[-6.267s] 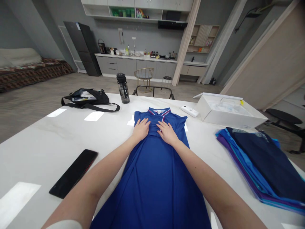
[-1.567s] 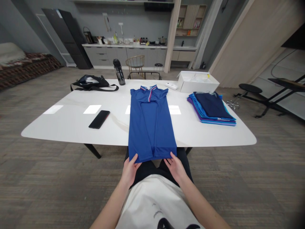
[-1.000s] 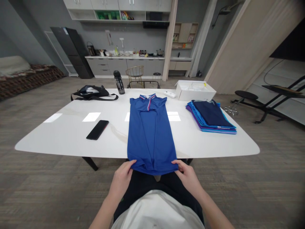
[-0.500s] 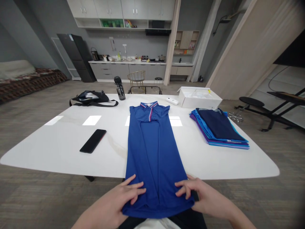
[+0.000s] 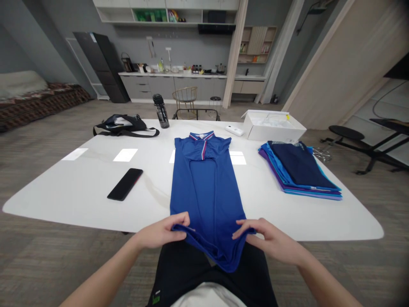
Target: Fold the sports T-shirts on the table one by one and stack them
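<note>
A blue polo shirt (image 5: 203, 183) with a red-and-white striped collar and placket lies lengthwise on the white table (image 5: 147, 187), its sides folded inward and its collar at the far end. Its hem hangs over the near table edge above my lap. My left hand (image 5: 168, 230) pinches the left corner of the hem between thumb and fingers. At the right corner, my right hand (image 5: 263, 236) grips the hem the same way. Between the two hands the hem sags in a loose curve.
Left of the shirt lies a black phone (image 5: 125, 184). Farther back are a black waist bag (image 5: 123, 125) and a dark bottle (image 5: 161, 111). On the right sit a stack of folded clothes (image 5: 297, 168), a white box (image 5: 273, 125) and a small white device (image 5: 234, 130).
Both hands have moved up and forward, lifting the hem corners off my lap side. Fingers that lay on the fabric now pinch it. The view has tilted slightly down.
</note>
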`<state>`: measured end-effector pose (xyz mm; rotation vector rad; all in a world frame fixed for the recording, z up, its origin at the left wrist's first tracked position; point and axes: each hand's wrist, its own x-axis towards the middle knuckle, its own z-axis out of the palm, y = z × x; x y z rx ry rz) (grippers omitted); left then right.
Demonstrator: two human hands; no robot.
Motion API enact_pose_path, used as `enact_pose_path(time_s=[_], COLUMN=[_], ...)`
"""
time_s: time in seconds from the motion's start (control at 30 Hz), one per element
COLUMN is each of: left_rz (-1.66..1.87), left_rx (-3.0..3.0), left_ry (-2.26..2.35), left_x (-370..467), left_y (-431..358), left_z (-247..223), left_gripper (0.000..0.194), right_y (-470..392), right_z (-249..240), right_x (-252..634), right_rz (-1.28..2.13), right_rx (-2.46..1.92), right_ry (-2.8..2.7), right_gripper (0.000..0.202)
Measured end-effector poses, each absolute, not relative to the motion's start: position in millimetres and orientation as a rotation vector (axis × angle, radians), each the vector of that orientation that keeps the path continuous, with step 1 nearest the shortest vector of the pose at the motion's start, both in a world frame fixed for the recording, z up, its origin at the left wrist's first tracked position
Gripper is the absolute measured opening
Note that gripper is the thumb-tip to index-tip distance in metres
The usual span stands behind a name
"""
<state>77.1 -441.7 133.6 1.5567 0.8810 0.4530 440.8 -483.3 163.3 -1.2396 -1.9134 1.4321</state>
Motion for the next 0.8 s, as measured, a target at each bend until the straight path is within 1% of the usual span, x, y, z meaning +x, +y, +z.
enact_pose_path(time_s=[0.1, 0.17, 0.23, 0.33, 0.47, 0.57, 0.63, 0.8], left_rz=[0.471, 0.528, 0.567, 0.668, 0.806, 0.869, 0.907, 0.947], left_rx=[1.357, 1.208, 1.096, 1.01, 0.963, 0.922, 0.903, 0.826], left_ry=[0.785, 0.751, 0.735, 0.756, 0.753, 0.714, 0.692, 0.766], left_x=[81, 83, 84, 86, 94, 103, 108, 110], left_y=[-422, -410, -396, -363, -297, -235, -190, -82], left_z=[133, 134, 141, 158, 184, 193, 192, 162], left_gripper=[0.039, 0.04, 0.039, 0.037, 0.044, 0.041, 0.039, 0.036], right_y=[-461, -445, -426, -391, -329, -271, -228, -111], right_z=[170, 170, 170, 174, 186, 192, 190, 157], right_x=[438, 439, 442, 448, 449, 443, 437, 424], right_rz=[1.685, 1.766, 1.768, 1.666, 1.558, 1.556, 1.561, 1.497], right_rx=[-1.128, -1.082, -1.072, -1.094, -1.113, -1.065, -1.022, -1.044], right_ry=[-1.796, -1.71, -1.619, -1.514, -1.302, -1.173, -1.119, -0.99], right_gripper=[0.032, 0.034, 0.035, 0.038, 0.04, 0.036, 0.029, 0.014])
